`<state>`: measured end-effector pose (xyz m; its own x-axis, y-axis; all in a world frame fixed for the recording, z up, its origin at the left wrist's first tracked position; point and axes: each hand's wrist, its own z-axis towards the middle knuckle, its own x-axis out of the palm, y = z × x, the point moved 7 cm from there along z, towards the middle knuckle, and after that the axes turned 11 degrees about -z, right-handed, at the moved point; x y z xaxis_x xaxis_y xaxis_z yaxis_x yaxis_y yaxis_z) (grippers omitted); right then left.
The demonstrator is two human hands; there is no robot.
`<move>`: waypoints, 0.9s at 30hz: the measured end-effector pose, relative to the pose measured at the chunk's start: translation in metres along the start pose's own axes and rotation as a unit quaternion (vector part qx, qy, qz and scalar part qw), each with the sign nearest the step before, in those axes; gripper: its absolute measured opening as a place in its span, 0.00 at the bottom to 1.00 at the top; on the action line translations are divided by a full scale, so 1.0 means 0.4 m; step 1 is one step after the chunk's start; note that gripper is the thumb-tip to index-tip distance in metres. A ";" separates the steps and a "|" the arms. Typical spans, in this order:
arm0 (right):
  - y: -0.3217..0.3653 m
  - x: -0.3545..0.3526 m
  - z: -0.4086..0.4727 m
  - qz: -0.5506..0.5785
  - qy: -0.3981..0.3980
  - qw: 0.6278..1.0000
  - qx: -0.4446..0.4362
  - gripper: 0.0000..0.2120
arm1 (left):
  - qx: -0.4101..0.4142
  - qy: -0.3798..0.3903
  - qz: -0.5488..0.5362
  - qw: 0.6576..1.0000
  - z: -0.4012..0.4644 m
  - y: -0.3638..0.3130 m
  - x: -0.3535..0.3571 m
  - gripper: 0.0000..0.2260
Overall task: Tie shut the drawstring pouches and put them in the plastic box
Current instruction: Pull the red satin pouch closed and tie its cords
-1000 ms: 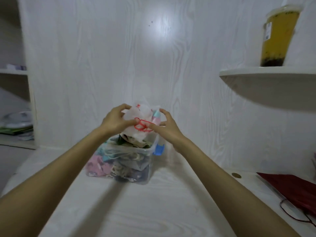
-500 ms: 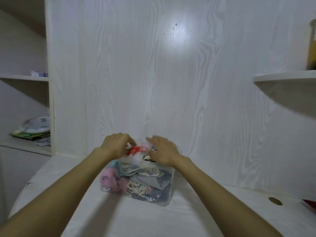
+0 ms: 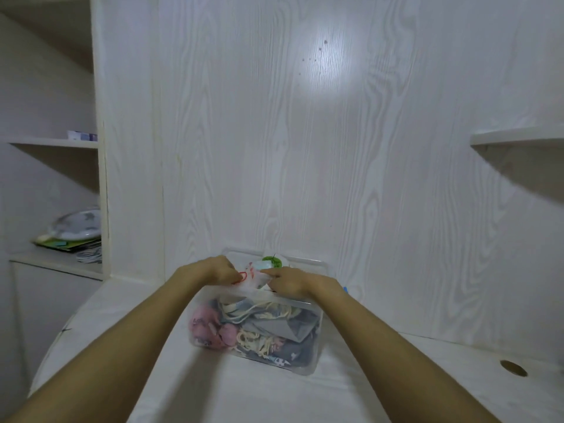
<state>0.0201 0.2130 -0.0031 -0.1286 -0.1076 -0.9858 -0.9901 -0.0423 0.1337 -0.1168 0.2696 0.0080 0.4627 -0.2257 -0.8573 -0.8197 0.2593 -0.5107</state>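
White, sheer fabric marks the pouch [image 3: 251,277] that both hands hold over the open top of the plastic box [image 3: 308,366]. The left hand [image 3: 218,270] has its fingers curled onto the pouch's left side, right where a red drawstring [image 3: 242,276] loops out. The right hand [image 3: 288,280] grips the pouch's right side, index finger stretched along its upper edge and the other fingers bent down over it. The pouch sits at rim level of the box, partly inside it, with a pale blue item showing through the fabric near its top.

The box is clear and stands on a white wood-grain desk [image 3: 152,377], close to the back panel. Through its wall show other packed pouches: pink ones at the left, grey and dark patterned ones at the right, with cream cords tangled between them. A green pouch [image 3: 272,260] peeks up at the far side of the box, just behind the hands.

A round cable hole [image 3: 513,367] lies in the desk at the right. On the left shelf [image 3: 61,264] rests a pale round object on flat papers.
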 end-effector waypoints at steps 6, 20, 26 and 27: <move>-0.070 -0.075 -0.137 0.034 -0.149 0.988 -0.003 0.21 | 0.106 -0.039 -0.087 0.990 -0.095 -0.099 -0.096 0.24; -0.593 0.061 -0.806 0.111 -0.151 0.965 0.185 0.11 | 0.334 0.063 -0.115 0.933 -0.382 -0.634 0.400 0.15; -0.859 0.156 -1.017 0.052 -0.223 0.912 0.339 0.15 | 0.401 0.158 -0.110 0.896 -0.477 -0.873 0.710 0.17; -0.887 0.167 -1.045 0.045 -0.241 0.898 0.366 0.16 | 0.413 0.167 -0.105 0.889 -0.492 -0.910 0.752 0.18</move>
<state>0.3862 -0.1943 -0.0741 -0.0448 0.3720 -0.9272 -0.7230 0.6284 0.2871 0.2542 -0.0775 -0.0512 0.3373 -0.5810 -0.7407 -0.1368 0.7483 -0.6491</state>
